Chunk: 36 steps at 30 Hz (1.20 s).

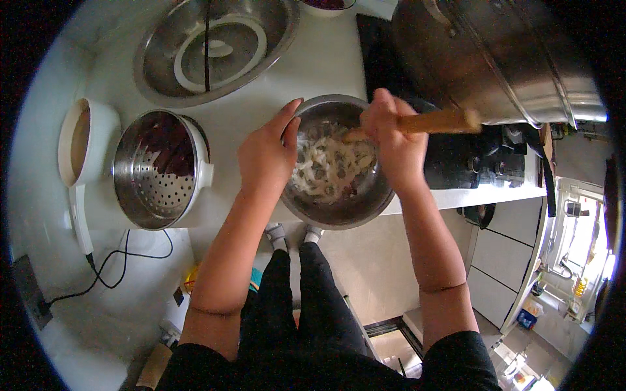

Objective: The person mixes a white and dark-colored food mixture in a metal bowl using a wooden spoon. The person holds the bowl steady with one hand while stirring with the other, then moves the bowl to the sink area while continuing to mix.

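Observation:
A round stainless steel bowl (337, 215) stands at the counter's front edge, holding a pale, lumpy mixture (327, 166) with a few dark bits. My left hand (274, 151) grips the bowl's left rim, fingers over the edge. My right hand (396, 137) is closed around a wooden stick or handle (440, 121); its thick end points right, and its other end reaches into the mixture. To the left sits a perforated steel strainer basket (146, 195) with dark red-purple pieces (168, 151) inside, resting in a white container with a side handle.
A white long-handled electric pan (105, 132) with a black cord lies far left. Behind is a large steel basin (215, 95) with a white ring-shaped piece. A big steel pot (489, 63) stands on the black hob (450, 171) at right. A bowl (327, 9) is partly visible at the top.

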Available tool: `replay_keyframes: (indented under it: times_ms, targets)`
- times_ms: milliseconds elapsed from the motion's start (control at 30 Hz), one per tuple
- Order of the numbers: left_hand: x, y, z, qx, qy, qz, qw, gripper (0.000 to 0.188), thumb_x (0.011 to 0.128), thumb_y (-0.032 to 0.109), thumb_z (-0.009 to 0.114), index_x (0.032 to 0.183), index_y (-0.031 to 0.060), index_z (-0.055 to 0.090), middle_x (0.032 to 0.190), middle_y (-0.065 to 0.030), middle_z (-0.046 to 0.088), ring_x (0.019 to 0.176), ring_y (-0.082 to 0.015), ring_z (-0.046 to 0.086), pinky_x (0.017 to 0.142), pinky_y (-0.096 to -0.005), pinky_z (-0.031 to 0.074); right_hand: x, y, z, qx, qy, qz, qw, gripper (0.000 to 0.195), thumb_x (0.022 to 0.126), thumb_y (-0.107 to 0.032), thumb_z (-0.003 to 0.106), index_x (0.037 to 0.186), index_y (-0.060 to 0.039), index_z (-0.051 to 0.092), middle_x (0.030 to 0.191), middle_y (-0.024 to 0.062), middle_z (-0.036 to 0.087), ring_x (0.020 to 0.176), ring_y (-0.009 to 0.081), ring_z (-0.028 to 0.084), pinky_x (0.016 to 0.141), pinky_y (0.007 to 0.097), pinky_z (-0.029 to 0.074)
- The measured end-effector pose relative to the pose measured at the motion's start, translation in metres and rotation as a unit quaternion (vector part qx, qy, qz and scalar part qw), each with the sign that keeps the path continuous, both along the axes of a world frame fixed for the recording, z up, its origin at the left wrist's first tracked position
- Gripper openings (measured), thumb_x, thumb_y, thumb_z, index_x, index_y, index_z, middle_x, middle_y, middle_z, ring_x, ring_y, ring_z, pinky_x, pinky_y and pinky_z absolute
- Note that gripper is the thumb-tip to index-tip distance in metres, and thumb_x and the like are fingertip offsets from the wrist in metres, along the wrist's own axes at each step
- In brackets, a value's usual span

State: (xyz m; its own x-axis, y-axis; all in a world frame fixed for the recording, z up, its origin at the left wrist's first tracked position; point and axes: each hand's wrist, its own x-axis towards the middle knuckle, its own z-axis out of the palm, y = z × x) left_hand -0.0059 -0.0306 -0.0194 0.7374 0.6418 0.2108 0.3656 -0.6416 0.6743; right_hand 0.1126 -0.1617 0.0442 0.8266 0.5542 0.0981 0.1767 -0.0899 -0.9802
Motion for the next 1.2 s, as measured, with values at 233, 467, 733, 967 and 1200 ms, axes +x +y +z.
replay_keyframes:
  times_ms: [233, 467, 733, 967, 1200]
  targets:
    - [0.000, 0.000, 0.007, -0.012, 0.028, 0.008, 0.999, 0.026, 0.091, 0.026, 0.051, 0.116, 0.0235, 0.060, 0.074, -0.0124, 0.065, 0.067, -0.0331, 0.063, 0.059, -0.0425, 0.049, -0.008, 0.006, -0.007, -0.020, -0.012, 0.035, 0.999, 0.038, 0.094, -0.030, 0.053, 0.068, -0.0031, 0.054, 0.058, -0.0006, 0.049, 0.054, 0.0099, 0.045, 0.052, 0.0264, 0.039]
    - [0.002, -0.001, 0.006, -0.002, 0.022, -0.001, 1.000, 0.027, 0.092, 0.028, 0.049, 0.117, 0.0233, 0.059, 0.075, -0.0127, 0.065, 0.068, -0.0335, 0.063, 0.059, -0.0427, 0.049, -0.015, 0.009, -0.005, -0.035, -0.024, 0.007, 0.999, 0.041, 0.098, -0.027, 0.044, 0.062, -0.0070, 0.044, 0.054, -0.0016, 0.039, 0.051, 0.0070, 0.034, 0.048, 0.0252, 0.029]
    - [0.000, 0.000, 0.007, 0.014, 0.028, 0.005, 1.000, 0.026, 0.091, 0.026, 0.050, 0.115, 0.0232, 0.060, 0.075, -0.0118, 0.065, 0.068, -0.0332, 0.062, 0.059, -0.0422, 0.049, -0.012, 0.015, -0.010, -0.017, -0.024, 0.033, 0.999, 0.037, 0.093, -0.032, 0.055, 0.069, -0.0035, 0.055, 0.058, -0.0007, 0.048, 0.054, 0.0098, 0.043, 0.051, 0.0266, 0.038]
    - [0.003, -0.002, 0.007, 0.016, 0.001, 0.006, 1.000, 0.024, 0.090, 0.024, 0.052, 0.113, 0.0224, 0.061, 0.074, -0.0111, 0.065, 0.066, -0.0338, 0.062, 0.057, -0.0421, 0.049, -0.002, 0.016, -0.010, -0.006, -0.016, 0.034, 0.999, 0.041, 0.099, -0.027, 0.043, 0.063, -0.0059, 0.046, 0.055, -0.0017, 0.040, 0.052, 0.0078, 0.035, 0.049, 0.0247, 0.030]
    - [0.002, -0.001, 0.004, -0.003, 0.010, -0.006, 1.000, 0.027, 0.092, 0.026, 0.048, 0.118, 0.0236, 0.057, 0.076, -0.0112, 0.066, 0.068, -0.0326, 0.063, 0.059, -0.0428, 0.049, -0.008, 0.018, -0.019, -0.016, -0.032, 0.041, 0.999, 0.042, 0.098, -0.025, 0.043, 0.061, -0.0054, 0.044, 0.055, -0.0006, 0.040, 0.051, 0.0082, 0.035, 0.048, 0.0248, 0.029]
